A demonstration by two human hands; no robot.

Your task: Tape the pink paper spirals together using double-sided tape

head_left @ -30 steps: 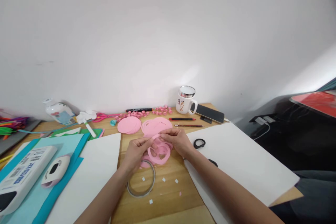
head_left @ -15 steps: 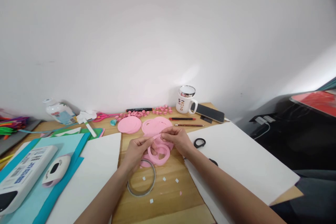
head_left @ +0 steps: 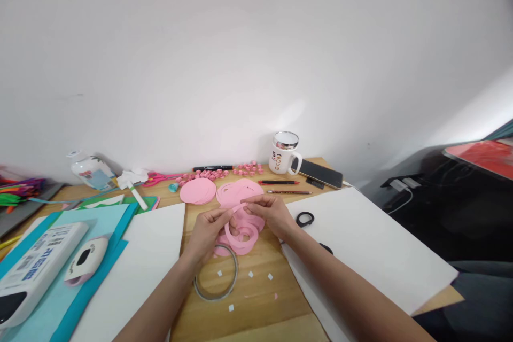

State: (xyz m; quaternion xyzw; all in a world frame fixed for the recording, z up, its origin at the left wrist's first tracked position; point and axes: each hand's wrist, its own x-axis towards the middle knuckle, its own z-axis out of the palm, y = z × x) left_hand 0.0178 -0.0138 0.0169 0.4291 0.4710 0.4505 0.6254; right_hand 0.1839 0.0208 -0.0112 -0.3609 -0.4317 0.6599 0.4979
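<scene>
Between my two hands is a curled pink paper strip (head_left: 231,236), raised over the table. My left hand (head_left: 209,230) pinches it at the left, thumb against fingers. At its upper right end, my right hand (head_left: 269,212) pinches it with thumb and fingertips. Below and behind the strip lie more pink paper rings (head_left: 247,241), partly covered by my hands. A roll of tape (head_left: 216,297) lies flat on the wooden table near my left wrist. Pink paper circles (head_left: 197,191) are stacked just beyond my hands, and several small white squares (head_left: 250,274) lie nearer to me.
White sheets (head_left: 152,256) flank the work spot. A white mug (head_left: 279,159), a phone (head_left: 320,172), a pencil (head_left: 289,192) and pink rolled pieces (head_left: 212,174) line the wall side. Black scissors (head_left: 305,218) rest at right. Pink scissors (head_left: 158,177) and a glue bottle (head_left: 91,172) stand left.
My hands stay almost in place, still pinching the pink strip. The strip has shifted very slightly to the left.
</scene>
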